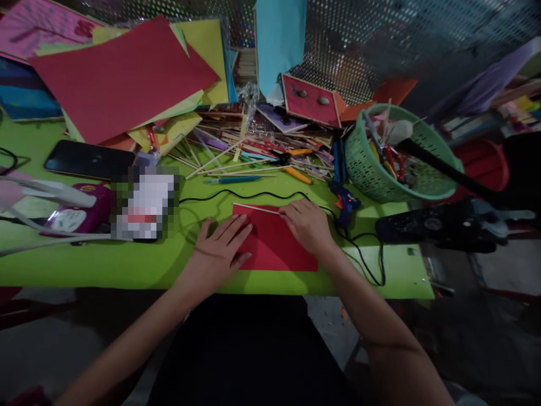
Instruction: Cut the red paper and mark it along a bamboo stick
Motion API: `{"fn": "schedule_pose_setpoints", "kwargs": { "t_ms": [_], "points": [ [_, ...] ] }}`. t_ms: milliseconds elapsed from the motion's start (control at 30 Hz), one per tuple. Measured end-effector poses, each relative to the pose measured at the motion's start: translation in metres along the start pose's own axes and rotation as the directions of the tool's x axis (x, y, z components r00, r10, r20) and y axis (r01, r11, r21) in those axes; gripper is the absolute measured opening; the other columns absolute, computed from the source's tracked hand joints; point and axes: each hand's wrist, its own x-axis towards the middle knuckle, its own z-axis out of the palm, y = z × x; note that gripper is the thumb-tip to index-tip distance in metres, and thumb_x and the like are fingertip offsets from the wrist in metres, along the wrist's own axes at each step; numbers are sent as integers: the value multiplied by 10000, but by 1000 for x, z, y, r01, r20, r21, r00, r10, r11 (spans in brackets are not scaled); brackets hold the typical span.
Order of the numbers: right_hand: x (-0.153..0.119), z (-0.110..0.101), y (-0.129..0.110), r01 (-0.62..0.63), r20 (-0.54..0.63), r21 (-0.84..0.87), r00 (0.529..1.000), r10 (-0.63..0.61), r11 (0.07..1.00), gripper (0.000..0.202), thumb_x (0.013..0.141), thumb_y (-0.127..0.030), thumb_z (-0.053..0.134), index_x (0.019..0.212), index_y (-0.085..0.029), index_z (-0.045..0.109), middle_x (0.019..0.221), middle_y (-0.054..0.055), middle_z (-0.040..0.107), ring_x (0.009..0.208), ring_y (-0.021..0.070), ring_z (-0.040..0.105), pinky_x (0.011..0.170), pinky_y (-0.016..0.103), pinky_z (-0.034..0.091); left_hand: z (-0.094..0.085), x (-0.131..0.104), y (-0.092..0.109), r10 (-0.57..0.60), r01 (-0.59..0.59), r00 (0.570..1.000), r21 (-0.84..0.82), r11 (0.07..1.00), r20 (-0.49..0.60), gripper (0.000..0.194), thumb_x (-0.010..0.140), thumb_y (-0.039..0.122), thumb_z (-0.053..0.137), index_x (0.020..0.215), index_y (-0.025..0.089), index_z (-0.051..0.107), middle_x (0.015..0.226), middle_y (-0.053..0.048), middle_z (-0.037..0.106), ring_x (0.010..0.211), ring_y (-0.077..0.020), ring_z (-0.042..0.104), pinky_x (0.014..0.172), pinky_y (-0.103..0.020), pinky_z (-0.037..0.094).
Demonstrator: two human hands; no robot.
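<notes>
A sheet of red paper [279,251] lies flat on the green table in front of me. Along its far edge runs a thin wooden stick [257,208]. My left hand [220,245] rests open on the paper's left side, fingers spread and pointing toward the stick. At the paper's upper right, my right hand [308,226] has its fingers curled together on the right end of the stick, hiding that end. A glue gun [346,204] with a small red light lies just right of my right hand, its black cord looping over the table.
Loose sticks [236,166], orange-handled pliers [296,173] and a blue pen [234,180] lie beyond the paper. A green basket [359,163] of tools stands right. Phones [88,159], a purple plug block [80,214] and stacked coloured paper [122,79] are left.
</notes>
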Motion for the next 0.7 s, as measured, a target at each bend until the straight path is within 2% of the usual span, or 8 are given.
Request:
{"fn": "schedule_pose_setpoints", "kwargs": {
  "t_ms": [300,533,700],
  "points": [
    [-2,2,3,64,-30,-115,997,-68,991,157,1012,-157,562,1037,-172,716,913,62,738,867,238,579,762,372,357,1,0,-2,-10,10,1000,-52,999,-4,509,1045,387,474,1528,227,486,1632,-113,427,1451,-334,476,1231,-618,231],
    [-2,5,3,32,-6,-101,999,-33,994,195,1015,-143,529,1061,-173,716,922,81,729,881,243,570,766,370,350,0,1,-1,-12,12,1000,-35,999,2,514,1043,383,487,1523,199,482,1639,-98,418,1446,-319,482,1228,-618,236],
    [-1,6,2,28,-14,-110,999,-29,994,192,1017,-145,531,1062,-176,715,932,80,729,893,243,563,767,368,345,1,1,-2,-10,10,1000,-54,998,-10,514,1031,368,508,1523,218,491,1626,-106,443,1438,-325,491,1234,-617,229]
  ]
}}
